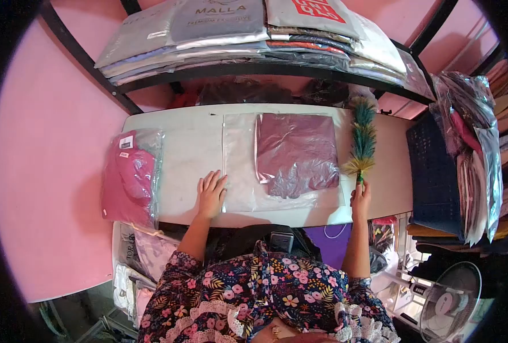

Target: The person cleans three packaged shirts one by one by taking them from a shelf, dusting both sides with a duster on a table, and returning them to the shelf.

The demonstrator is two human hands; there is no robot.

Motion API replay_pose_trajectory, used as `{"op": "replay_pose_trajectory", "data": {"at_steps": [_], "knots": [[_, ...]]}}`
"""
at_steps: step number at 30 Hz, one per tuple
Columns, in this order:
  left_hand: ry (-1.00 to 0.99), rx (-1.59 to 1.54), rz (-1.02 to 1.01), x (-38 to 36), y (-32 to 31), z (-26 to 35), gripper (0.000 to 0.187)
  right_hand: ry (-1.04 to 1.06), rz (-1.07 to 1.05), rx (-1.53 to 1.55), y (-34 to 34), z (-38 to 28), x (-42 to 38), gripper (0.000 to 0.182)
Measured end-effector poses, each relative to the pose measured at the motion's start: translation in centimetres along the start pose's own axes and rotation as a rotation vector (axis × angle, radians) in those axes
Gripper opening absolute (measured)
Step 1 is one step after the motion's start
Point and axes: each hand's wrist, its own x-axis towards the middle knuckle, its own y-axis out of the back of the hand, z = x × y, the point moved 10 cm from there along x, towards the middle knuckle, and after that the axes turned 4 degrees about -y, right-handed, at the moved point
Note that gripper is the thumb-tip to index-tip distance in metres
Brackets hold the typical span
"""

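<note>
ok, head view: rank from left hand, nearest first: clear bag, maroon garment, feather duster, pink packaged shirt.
From the left hand:
1. Clear bag, under its fingertips.
2. Maroon garment, just right.
3. Pink packaged shirt, at the table's left edge.
4. Feather duster, far right, held by the right hand.

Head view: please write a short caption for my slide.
Left hand flat on a clear bag holding maroon cloth; right hand grips a feather duster.

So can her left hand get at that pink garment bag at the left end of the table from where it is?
Probably yes. The left hand lies flat on the clear plastic sheet, and only bare table separates it from the pink garment bag. Nothing stands between them. The right hand holds the feather duster.
</note>
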Motion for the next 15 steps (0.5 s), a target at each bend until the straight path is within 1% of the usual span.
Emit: {"op": "replay_pose_trajectory", "data": {"at_steps": [1, 3, 5, 7, 9, 11, 13, 14, 15], "knots": [[0.002, 0.005, 0.010, -0.1, 0.0, 0.0, 0.048, 0.009, -0.005, 0.005, -1.0, 0.1, -0.9, 0.028], [0.013, 0.001, 0.046, -0.1, 0.4, 0.1, 0.047, 0.199, 0.004, -0.068, -2.7, -1.5, -3.2, 0.028], [0.014, 0.026, 0.073, -0.1, 0.9, 0.3, 0.047, 0.279, -0.124, -0.242, -5.5, 0.3, -4.5, 0.034], [0.032, 0.012, 0.050, -0.1, 0.6, 0.1, 0.048, 0.388, -0.171, -0.469, -8.2, -1.9, -8.5, 0.033], [0.035, -0.005, 0.041, -0.1, 0.9, 0.3, 0.048, 0.576, -0.232, -0.522, -11.0, -2.7, -11.6, 0.032], [0.031, -0.035, 0.043, -0.1, 1.2, 0.5, 0.046, 0.554, -0.372, -0.519, -13.4, -2.6, -12.9, 0.032], [0.026, -0.028, 0.067, -0.3, 1.1, 0.3, 0.047, 0.584, -0.379, -0.644, -14.6, -4.2, -13.2, 0.035], [0.043, -0.026, 0.052, -0.2, 0.5, 0.0, 0.047, 0.541, -0.375, -0.738, -15.1, -4.4, -12.5, 0.036], [0.035, -0.029, 0.053, 0.2, 0.5, 0.1, 0.047, 0.540, -0.367, -0.738, -15.6, -4.9, -12.0, 0.036]]}}
